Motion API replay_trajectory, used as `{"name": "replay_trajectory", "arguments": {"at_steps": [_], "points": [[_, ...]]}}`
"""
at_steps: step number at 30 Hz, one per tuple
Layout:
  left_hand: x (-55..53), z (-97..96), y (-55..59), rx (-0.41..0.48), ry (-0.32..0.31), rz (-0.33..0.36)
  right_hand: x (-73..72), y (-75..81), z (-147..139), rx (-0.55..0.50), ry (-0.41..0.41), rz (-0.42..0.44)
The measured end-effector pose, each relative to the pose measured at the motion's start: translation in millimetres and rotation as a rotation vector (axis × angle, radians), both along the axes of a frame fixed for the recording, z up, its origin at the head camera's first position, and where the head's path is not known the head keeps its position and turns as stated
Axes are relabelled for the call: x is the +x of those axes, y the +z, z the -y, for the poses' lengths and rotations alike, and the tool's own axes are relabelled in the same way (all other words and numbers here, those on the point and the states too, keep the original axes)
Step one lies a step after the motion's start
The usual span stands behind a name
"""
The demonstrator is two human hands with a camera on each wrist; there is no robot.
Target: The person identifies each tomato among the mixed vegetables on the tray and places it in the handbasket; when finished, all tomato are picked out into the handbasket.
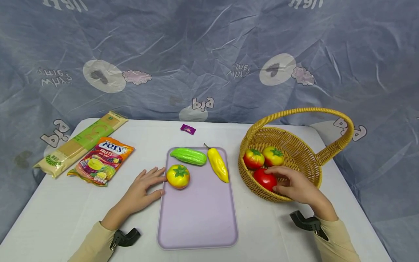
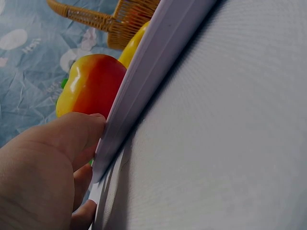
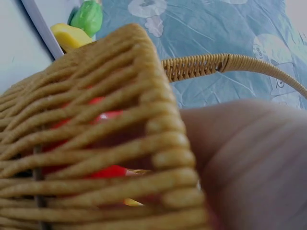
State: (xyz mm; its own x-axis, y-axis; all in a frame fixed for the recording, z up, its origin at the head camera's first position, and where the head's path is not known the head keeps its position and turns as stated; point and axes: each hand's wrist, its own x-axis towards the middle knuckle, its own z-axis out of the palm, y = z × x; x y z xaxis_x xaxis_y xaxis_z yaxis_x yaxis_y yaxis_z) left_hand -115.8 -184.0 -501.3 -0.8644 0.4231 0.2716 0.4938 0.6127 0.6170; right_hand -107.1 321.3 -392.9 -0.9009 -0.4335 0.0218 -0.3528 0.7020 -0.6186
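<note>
My left hand (image 1: 141, 193) lies with fingers extended at the left edge of a lilac tray (image 1: 198, 222), fingertips touching its rim. Close to those fingertips, a yellow-and-red tomato-like fruit (image 1: 178, 177) with a green leafy top sits on the tray. Also on it are a green cucumber-shaped vegetable (image 1: 188, 156) and a yellow chili pepper (image 1: 218, 165). Inside a wicker basket (image 1: 291, 140), my right hand (image 1: 296, 185) grips a red tomato (image 1: 263, 178) between thumb and fingers. Two more yellow-and-red fruits (image 1: 273, 156) lie beside it. In the right wrist view, the basket wall (image 3: 96, 143) hides the fingertips.
On the table's left side lie a long noodle packet (image 1: 86, 140) and an orange FOX'S candy bag (image 1: 103, 160). A small purple wrapped candy (image 1: 188, 129) is near the back edge. The tall basket handle (image 1: 307, 110) arches over the right side.
</note>
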Motion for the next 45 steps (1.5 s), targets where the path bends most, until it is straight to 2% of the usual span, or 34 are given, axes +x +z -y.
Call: {"name": "replay_trajectory", "arguments": {"at_steps": [15,22,31,37,41,45], "points": [[-0.5,0.1,-0.2,-0.002,0.001,0.0,-0.9,-1.3,1,-0.036,-0.046,0.057],[-0.8,-0.3,-0.2,-0.004,0.0,-0.003,-0.6,-0.5,-2,-0.032,-0.063,-0.006],[-0.7,-0.2,0.1,-0.002,-0.002,-0.003,1.4,8.1,-5,-0.004,-0.098,-0.04],[-0.9,0.3,0.4,-0.01,-0.006,-0.001,5.4,11.9,9,-0.021,-0.084,-0.175],[-0.3,0.9,1.5,-0.006,-0.007,-0.002,5.9,16.9,28,-0.047,-0.027,-0.285],[-0.8,0.2,0.9,-0.001,-0.008,0.002,3.8,20.3,49,-0.094,0.06,-0.357]]}}
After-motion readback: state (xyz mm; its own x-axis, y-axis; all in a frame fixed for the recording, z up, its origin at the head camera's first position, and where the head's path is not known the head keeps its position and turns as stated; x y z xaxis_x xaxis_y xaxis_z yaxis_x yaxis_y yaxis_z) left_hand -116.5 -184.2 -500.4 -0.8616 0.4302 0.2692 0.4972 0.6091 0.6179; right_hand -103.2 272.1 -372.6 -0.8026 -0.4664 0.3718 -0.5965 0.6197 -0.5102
